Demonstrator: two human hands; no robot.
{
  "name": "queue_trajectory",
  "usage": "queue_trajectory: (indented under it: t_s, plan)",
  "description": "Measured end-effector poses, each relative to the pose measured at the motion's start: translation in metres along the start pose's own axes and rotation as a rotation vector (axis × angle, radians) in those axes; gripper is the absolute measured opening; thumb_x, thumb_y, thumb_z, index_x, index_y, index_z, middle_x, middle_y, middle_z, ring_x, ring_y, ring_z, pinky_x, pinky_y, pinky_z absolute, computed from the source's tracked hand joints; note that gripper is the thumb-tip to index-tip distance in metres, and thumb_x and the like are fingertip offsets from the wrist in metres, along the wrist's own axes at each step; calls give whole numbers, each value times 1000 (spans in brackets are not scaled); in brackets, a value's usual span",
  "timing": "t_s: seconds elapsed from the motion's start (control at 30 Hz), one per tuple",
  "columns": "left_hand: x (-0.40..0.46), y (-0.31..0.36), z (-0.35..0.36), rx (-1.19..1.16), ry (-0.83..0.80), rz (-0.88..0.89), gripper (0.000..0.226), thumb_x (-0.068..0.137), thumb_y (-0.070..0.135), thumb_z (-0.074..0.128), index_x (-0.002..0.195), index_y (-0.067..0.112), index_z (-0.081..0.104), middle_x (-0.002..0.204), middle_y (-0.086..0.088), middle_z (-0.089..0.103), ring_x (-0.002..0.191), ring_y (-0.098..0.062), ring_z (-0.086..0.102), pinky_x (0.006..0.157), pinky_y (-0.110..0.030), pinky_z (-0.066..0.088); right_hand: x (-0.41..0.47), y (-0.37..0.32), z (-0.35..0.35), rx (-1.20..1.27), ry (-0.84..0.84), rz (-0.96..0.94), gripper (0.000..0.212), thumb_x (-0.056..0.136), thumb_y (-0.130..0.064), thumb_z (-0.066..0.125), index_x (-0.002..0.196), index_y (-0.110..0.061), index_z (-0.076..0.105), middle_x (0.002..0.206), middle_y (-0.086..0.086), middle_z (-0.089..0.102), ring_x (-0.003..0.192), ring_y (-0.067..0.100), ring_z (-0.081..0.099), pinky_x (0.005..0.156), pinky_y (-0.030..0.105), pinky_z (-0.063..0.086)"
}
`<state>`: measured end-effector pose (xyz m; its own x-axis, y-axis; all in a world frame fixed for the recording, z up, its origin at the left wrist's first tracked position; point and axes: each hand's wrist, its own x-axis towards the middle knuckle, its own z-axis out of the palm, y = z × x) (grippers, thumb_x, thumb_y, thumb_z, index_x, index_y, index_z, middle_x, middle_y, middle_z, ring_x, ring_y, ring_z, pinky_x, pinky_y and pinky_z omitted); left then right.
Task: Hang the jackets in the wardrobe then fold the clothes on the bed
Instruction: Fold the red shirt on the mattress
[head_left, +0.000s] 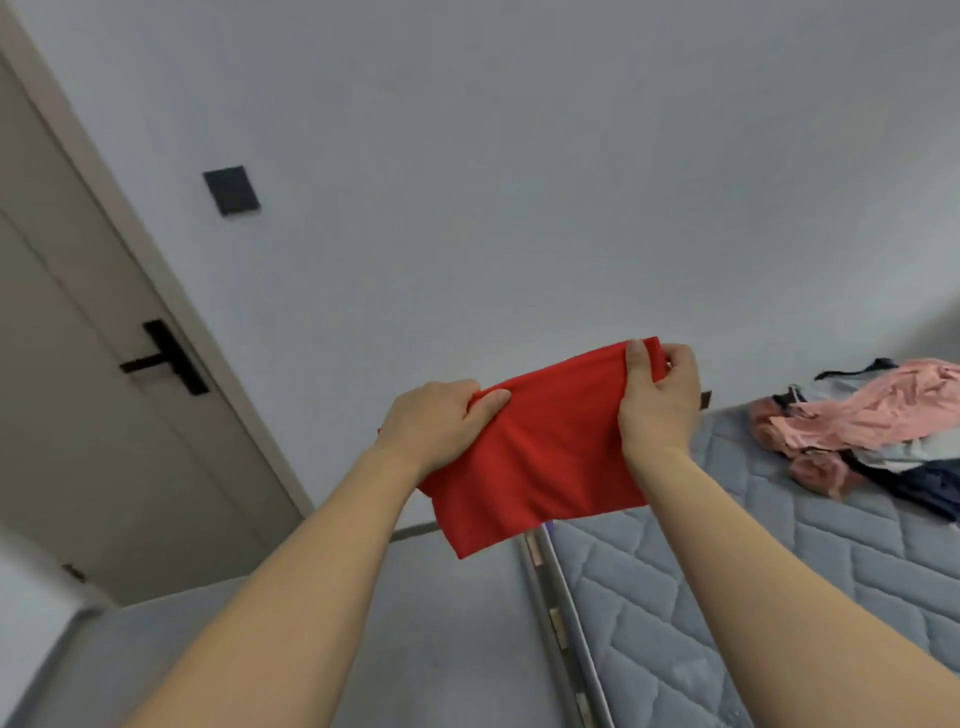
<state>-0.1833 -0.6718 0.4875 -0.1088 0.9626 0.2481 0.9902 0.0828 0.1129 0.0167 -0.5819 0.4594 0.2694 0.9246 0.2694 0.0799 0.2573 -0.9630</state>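
Grey quilted bed (779, 597) below, clothes pile (872, 421) at far end. Left hand (441, 421) and right hand (660, 395) each clamped on folded red garment (540, 452), held up in air.

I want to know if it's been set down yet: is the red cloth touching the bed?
Apart. In the head view the red cloth is held up in the air by the left hand and right hand, its lower edge hanging clear above the bed.
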Motion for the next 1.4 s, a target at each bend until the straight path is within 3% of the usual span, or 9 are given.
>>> queue_trajectory:
  t_s: [0.13,0.27,0.47,0.6,0.83,1.03,1.17,1.3,1.4]
  plan:
    - [-74,-68,-55,105,104,-198,55,94,69,22,72,27,48,90,-3,68,91,-28,63,67,-34,39,-63,-45,69,117,-229,-11,23,96,-45,50,94,-22,50,80,-16,53,69,-5,50,66,23,34]
    - [-162,-97,-101,273,193,-392,58,93,71,19,73,26,50,92,-7,69,92,-32,64,67,-35,39,-132,-84,110,204,-424,-33,23,97,-44,49,92,-21,48,79,-16,52,69,-3,50,69,24,35]
    - [-320,-105,-159,404,192,-733,45,87,56,25,65,21,40,70,-3,57,79,-32,62,60,-33,33,-267,-131,140,312,-753,-46,25,98,-45,46,92,-21,48,77,-15,52,67,-4,50,69,26,36]
    - [-438,-90,-198,540,195,-931,28,78,42,22,70,21,39,80,-10,62,80,-34,60,60,-34,29,-373,-171,128,379,-933,-72,24,98,-46,46,93,-23,48,77,-17,52,67,-7,50,69,23,33]
    - [-633,-62,-271,832,248,-1269,19,92,33,35,80,19,40,85,-11,66,80,-34,62,59,-33,31,-550,-258,80,549,-1250,-316,19,101,-46,36,96,-28,40,78,-19,51,75,16,51,67,29,31]
    - [-761,-42,-341,1077,295,-1475,32,84,41,27,79,18,49,73,-6,63,70,-32,62,55,-31,30,-685,-341,59,662,-1384,-349,24,102,-44,34,98,-22,41,76,-17,47,77,24,54,68,34,36]
    - [-818,-50,-388,1202,296,-1511,35,88,43,33,69,18,49,52,5,34,53,-21,41,50,-29,24,-752,-389,69,667,-1432,-308,30,102,-43,33,101,-14,43,82,-2,53,85,32,56,69,37,36]
    - [-850,-79,-425,1206,257,-1442,34,83,40,23,73,18,47,55,4,43,54,-20,46,49,-28,28,-794,-426,93,631,-1417,-319,35,103,-43,32,104,-9,43,99,14,61,92,35,57,71,37,34]
    - [-858,-110,-444,1232,231,-1418,28,90,37,29,81,16,46,68,0,56,63,-24,53,53,-30,29,-812,-446,117,603,-1429,-306,35,103,-42,31,103,-10,42,101,13,60,92,33,55,72,37,35]
